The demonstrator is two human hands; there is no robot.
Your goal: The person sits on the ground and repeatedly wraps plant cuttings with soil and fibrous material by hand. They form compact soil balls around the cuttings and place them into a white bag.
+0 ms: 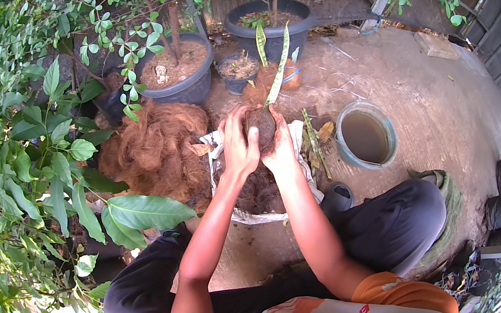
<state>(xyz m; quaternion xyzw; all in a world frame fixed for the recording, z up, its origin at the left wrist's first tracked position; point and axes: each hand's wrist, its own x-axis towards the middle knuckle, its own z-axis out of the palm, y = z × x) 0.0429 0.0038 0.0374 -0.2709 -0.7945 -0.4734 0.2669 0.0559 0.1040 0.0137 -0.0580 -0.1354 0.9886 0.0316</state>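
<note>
Both my hands are wrapped round a dark brown ball of soil and fibre (261, 127), held above an open white sack (251, 218). My left hand (236, 140) presses on its left side with the thumb in front. Cupped on the other side is my right hand (280, 141). A long yellow-edged snake plant leaf (281, 72) rises from the top of the ball, tilted to the right. Another upright leaf (261, 45) stands just behind; its base is hard to make out. Dark clumps of soil and fibre (258, 193) fill the sack below.
A heap of brown coconut fibre (158, 139) lies left of the sack. To the right stand a bucket of murky water (366, 137) and a small dark pot (337, 198). Large potted trees (186, 87) are behind; leafy branches (147, 212) reach in from the left.
</note>
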